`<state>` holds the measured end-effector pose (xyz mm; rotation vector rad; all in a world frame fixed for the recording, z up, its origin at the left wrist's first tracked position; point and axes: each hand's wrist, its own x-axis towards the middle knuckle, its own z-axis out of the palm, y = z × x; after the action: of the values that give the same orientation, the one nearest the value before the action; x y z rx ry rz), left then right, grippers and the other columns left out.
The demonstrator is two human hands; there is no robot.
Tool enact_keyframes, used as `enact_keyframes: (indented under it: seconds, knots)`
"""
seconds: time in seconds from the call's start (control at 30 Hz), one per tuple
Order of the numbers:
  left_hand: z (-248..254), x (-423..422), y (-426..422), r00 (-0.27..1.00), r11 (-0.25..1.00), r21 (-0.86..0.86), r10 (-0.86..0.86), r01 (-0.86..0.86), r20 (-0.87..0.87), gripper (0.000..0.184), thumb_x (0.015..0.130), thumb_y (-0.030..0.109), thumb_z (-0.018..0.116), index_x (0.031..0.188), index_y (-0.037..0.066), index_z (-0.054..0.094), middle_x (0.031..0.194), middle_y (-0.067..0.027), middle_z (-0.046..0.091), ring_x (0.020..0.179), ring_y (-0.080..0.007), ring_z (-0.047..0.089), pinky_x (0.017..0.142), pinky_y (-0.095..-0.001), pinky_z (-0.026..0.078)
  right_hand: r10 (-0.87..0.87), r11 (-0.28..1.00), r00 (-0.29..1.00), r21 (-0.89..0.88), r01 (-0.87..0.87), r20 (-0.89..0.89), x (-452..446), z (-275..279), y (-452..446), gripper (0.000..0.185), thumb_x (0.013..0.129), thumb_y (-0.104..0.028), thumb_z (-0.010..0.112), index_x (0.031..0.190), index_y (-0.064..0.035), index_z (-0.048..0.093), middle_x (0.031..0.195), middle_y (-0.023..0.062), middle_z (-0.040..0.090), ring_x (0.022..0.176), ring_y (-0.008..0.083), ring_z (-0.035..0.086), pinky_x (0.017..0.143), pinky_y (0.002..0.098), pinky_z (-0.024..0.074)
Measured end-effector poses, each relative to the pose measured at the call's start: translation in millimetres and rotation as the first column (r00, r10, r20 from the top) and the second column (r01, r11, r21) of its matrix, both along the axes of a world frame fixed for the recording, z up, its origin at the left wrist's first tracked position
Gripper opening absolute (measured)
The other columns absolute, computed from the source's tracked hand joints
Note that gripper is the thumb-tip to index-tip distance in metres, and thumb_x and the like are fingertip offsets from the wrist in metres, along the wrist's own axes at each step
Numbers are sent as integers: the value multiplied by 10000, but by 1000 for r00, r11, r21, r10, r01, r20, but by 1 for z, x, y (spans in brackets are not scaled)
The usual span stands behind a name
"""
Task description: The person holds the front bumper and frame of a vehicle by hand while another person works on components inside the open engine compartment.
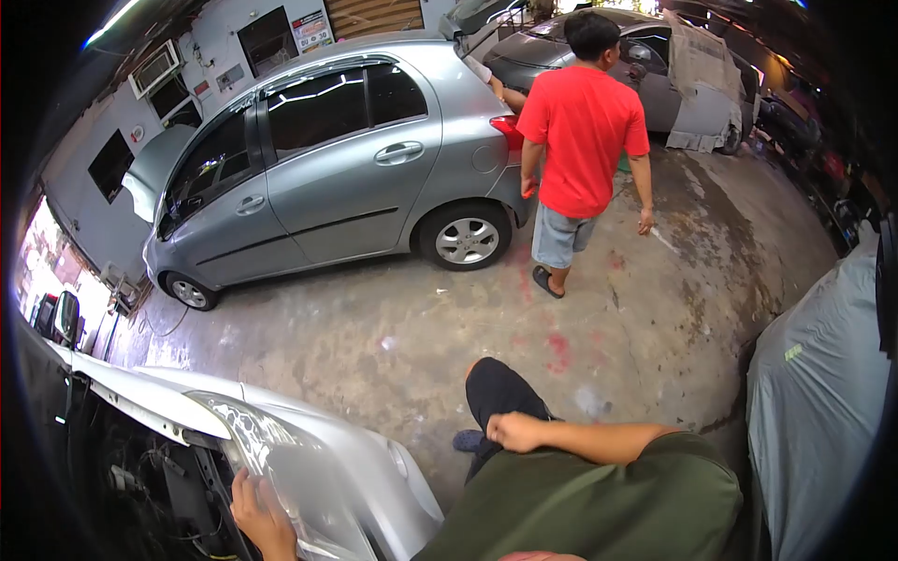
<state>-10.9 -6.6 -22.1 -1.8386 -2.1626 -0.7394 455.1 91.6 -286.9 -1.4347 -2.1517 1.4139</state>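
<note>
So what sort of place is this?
Probably a car repair shop: a white car with its engine bay exposed, a silver hatchback with its bonnet raised, and another car partly draped in sheeting.

Concrete floor (412, 327) bears the grey hatchback (346, 215); red marks (558, 353) near its rear wheel (467, 240), dark stains (720, 229) behind it.

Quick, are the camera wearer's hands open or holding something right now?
Left hand: open, at the headlight.
Right hand: loosely closed; whether it holds anything can't be told.
</note>
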Motion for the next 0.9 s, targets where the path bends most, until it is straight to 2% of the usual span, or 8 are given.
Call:
enact_keyframes:
  seconds: [0.03,0.07,0.13,0.23,0.33,0.37,0.6,0.9]
  knots:
    - [0,-3,0,1000,1000,-3,-4,4,-11,366,1094,290,544,1114,-45,690,1298,-237,688,1107,-466,661,931,-504,489,-36,998,982,-44,45,183,3,48,4,276,1014,-234,651,1224,-56,652,1169,201,738,1128,405,705,1006,472,536]
    - [0,-2,2,1000,1000,3,-7,7,-18,364,1093,288,545,1113,-45,689,1294,-239,687,1104,-466,661,930,-503,489,-33,995,958,96,6,285,12,29,7,388,1005,-282,684,1346,-109,619,1405,196,646,1328,393,602,1061,518,504]
    - [2,-1,3,1000,1000,13,-6,6,-6,355,1090,273,549,1100,-53,688,1270,-247,690,1097,-469,661,929,-505,493,40,987,881,120,-109,471,27,18,12,659,1011,-419,685,1581,-168,469,1686,241,364,1541,469,363,1178,608,396]
    - [4,2,3,1000,1000,26,-2,2,16,347,1086,254,556,1077,-68,684,1228,-258,694,1083,-472,662,930,-506,499,92,991,831,30,-130,548,30,-15,6,910,995,-600,650,1728,-263,229,1785,264,79,1600,572,154,1235,710,252]
    - [4,3,8,997,998,63,-30,26,68,351,1084,248,561,1057,-83,678,1198,-266,696,1070,-471,662,933,-506,504,126,991,790,-36,-131,599,23,-22,13,1075,917,-744,654,1746,-343,100,1794,262,-57,1594,627,58,1239,755,193]
    - [2,3,9,995,997,73,-46,39,89,355,1084,248,563,1051,-87,676,1191,-268,697,1067,-470,662,934,-505,505,99,994,797,-26,-104,596,20,-30,17,1082,896,-775,652,1743,-376,111,1798,240,-88,1588,639,50,1222,782,184]
    - [-3,-1,10,997,996,87,-35,29,75,376,1101,266,552,1040,-85,674,1174,-259,694,1053,-454,667,930,-490,510,51,999,765,-36,-36,642,1,-17,37,1075,895,-749,675,1743,-378,127,1807,212,-87,1581,648,50,1226,778,161]
    - [1,1,10,993,996,77,-48,40,106,376,1106,267,545,1026,-76,679,1166,-249,696,1045,-438,672,927,-485,509,-30,996,789,81,-25,614,0,-27,34,978,906,-764,640,1715,-365,263,1811,193,45,1573,630,154,1243,743,209]
